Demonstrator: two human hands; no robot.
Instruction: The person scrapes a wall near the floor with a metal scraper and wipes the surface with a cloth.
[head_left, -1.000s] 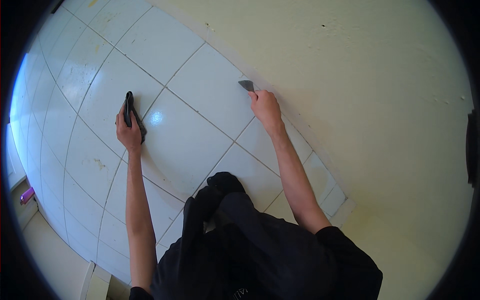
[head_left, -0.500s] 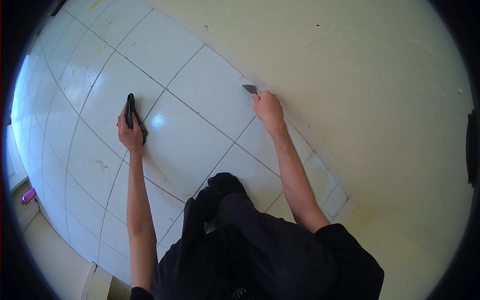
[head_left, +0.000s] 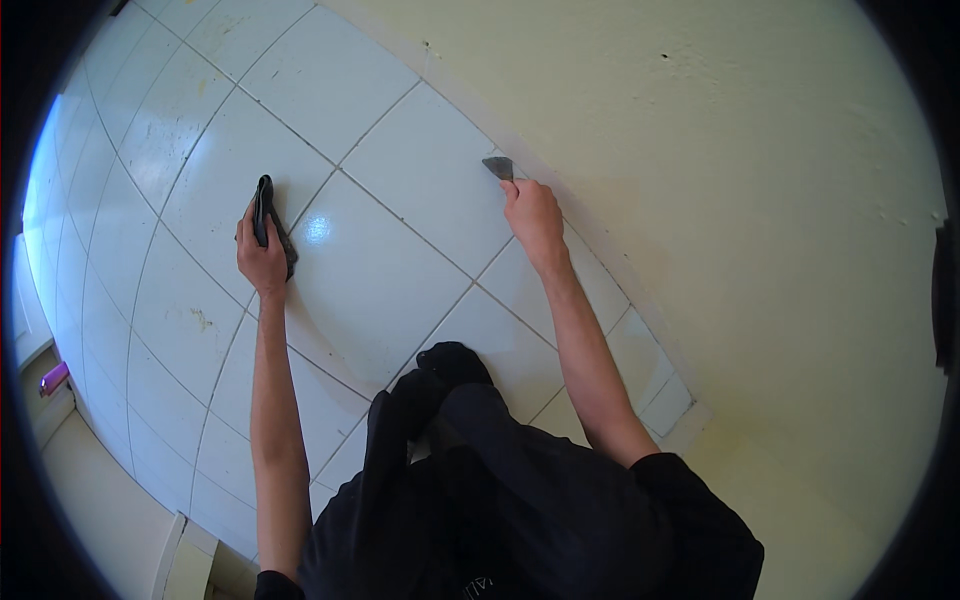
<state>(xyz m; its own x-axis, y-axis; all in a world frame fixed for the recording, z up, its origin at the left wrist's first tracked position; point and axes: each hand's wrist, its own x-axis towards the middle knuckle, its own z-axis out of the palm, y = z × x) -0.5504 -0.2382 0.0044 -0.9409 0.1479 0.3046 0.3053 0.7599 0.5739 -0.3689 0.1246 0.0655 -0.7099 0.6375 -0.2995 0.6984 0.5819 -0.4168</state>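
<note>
My right hand (head_left: 536, 218) is closed around a putty knife (head_left: 498, 167), whose grey flared blade points up and left. The blade is on or just over the white floor tile beside the base of the wall; I cannot tell whether it touches. The handle is hidden in my fist. At the left, my left hand (head_left: 262, 262) grips a folded black cloth-like piece (head_left: 263, 205) against the tiled floor (head_left: 375, 270). Its fold stands up past my fingers, and a dark lower part shows beside my thumb.
A cream wall (head_left: 740, 170) runs diagonally along the right, with a pale strip at its base. My dark-clothed legs and a black-covered foot (head_left: 455, 364) are in the lower middle. A purple object (head_left: 54, 379) lies at the far left edge. Yellowish stains (head_left: 202, 318) mark some tiles.
The putty knife has moved slightly up along the wall's base and its blade has turned to show a broader face. My left hand keeps its grip. The view has shifted slightly.
</note>
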